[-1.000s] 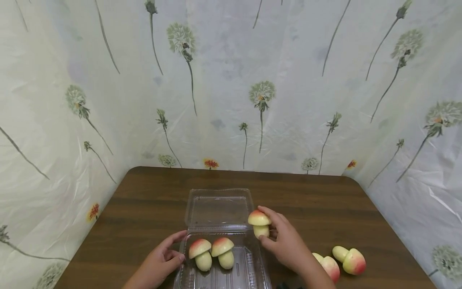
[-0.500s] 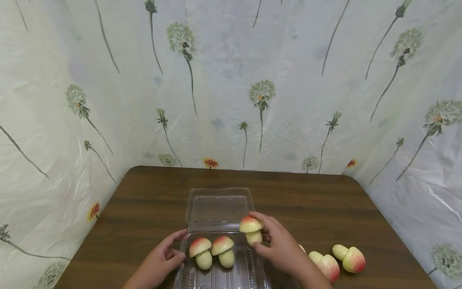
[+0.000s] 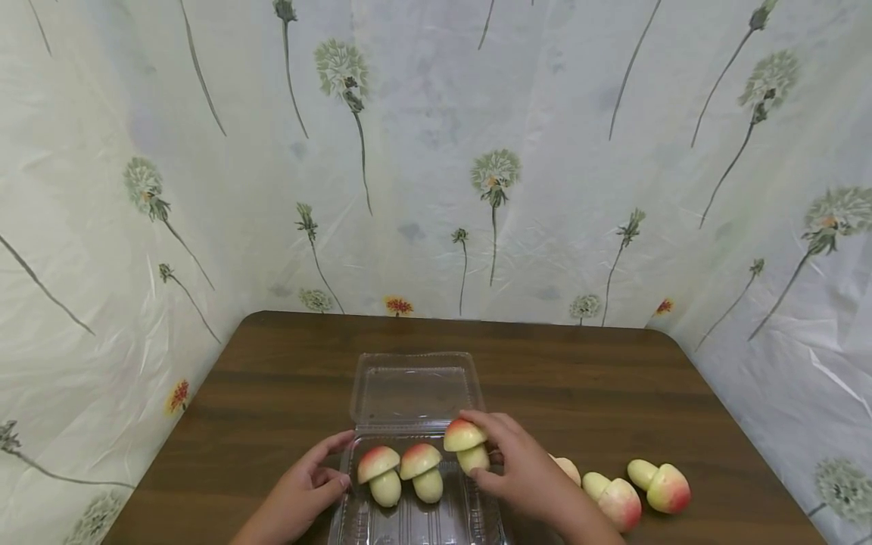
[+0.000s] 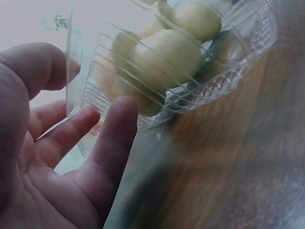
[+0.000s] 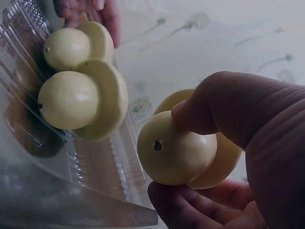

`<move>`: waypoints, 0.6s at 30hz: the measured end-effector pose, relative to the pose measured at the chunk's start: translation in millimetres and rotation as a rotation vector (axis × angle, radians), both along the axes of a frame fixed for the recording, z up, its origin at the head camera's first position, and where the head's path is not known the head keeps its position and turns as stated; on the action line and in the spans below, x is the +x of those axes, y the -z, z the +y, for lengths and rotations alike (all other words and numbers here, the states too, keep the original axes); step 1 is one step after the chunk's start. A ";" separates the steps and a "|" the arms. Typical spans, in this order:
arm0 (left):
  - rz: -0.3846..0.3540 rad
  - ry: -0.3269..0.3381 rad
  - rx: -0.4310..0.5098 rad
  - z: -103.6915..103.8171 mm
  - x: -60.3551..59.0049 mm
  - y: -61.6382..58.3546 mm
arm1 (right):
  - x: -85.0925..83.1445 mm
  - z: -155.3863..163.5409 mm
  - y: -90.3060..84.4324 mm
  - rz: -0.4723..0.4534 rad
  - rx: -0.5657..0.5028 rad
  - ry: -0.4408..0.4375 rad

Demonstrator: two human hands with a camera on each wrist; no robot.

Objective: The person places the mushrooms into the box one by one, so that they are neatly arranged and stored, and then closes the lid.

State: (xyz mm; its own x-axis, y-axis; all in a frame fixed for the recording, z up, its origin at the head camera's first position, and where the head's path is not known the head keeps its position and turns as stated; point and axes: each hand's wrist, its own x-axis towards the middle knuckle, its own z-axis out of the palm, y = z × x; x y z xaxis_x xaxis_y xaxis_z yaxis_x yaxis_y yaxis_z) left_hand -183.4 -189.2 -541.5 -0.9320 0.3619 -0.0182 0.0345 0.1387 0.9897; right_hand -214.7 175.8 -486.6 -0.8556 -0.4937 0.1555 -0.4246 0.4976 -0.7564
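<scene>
Head view: right hand [image 3: 523, 473] pinches a red-capped, pale-stemmed toy mushroom [image 3: 466, 446] over the right side of the clear plastic clamshell tray [image 3: 415, 522]; two matching mushrooms [image 3: 400, 474] stand inside at its left; left hand [image 3: 303, 490], fingers relaxed, touches the tray's left wall; more loose mushrooms [image 3: 636, 488] lie right on the brown wooden table [image 3: 272, 393].

Toy mushrooms [image 3: 400, 473]: pale yellow stems, caps blushed red over yellow-green. Container [image 3: 412, 393]: clear, ribbed plastic. Table [image 3: 579, 386]: dark brown wood grain. Backdrop sheet [image 3: 436, 151]: off-white, printed with grey-green dandelion heads on thin dark stems, small red-orange flowers near the table's far edge.
</scene>
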 end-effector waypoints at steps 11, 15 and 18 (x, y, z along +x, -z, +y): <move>0.004 0.014 0.002 2.8 -0.1 -2.6 | 4.2 -2.7 -6.8 -0.012 0.078 -0.025; 0.000 0.015 0.000 2.7 0.3 -3.1 | 5.8 -4.4 -8.6 -0.005 0.135 -0.020; -0.002 0.011 -0.005 1.6 1.3 -2.4 | 6.5 -6.3 -9.4 0.012 0.186 -0.014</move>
